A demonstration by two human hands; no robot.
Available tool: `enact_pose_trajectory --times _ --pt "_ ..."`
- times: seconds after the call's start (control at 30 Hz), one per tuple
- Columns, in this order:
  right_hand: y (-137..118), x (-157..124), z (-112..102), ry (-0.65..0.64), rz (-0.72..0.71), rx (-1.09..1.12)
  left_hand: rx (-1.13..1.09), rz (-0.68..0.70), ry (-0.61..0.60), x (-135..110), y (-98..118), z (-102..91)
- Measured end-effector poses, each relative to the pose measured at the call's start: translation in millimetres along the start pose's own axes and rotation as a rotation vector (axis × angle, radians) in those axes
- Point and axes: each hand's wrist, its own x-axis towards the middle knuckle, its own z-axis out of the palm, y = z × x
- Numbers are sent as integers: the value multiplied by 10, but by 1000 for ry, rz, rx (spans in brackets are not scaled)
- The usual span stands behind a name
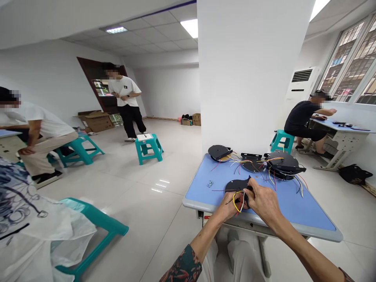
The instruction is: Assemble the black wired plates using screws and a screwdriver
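A black round part (pixel 234 185) with yellow, red, white and black wires (pixel 237 202) is at the front edge of the blue-topped table (pixel 202 199). My left hand (pixel 229 206) is closed on its near side, among the wires; the fingertips are partly hidden. My right hand (pixel 264 199) is closed too, thumb and fingers pinched at the part's right edge. What else may lie between those fingertips is too small to make out. A small pile of screws (pixel 210 183) lies left of the part.
More black round parts with loose wires line the table's back: one at left (pixel 219 152), one in the middle (pixel 252 162), a larger one at right (pixel 283 163). A white pillar (pixel 246 78) rises behind. Green stools (pixel 149 149) and several people surround the table.
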Motion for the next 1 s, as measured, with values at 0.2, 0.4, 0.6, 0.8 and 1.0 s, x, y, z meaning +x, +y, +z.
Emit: enact_pose_trajectory --times 0.2,0.4,0.6,0.8,1.0 --pt "-82 -84 128 143 77 -19 -18 82 34 7 -33 12" --pt "95 -37 79 249 13 296 156 188 -10 25 -105 21" --pt "597 158 -93 340 395 1126 579 504 140 -226 -343 66" --pt "1101 486 357 97 553 1677 669 546 414 -538 -578 -443" --pt "1242 680 702 -12 598 1839 715 130 598 -431 -696 -1094"
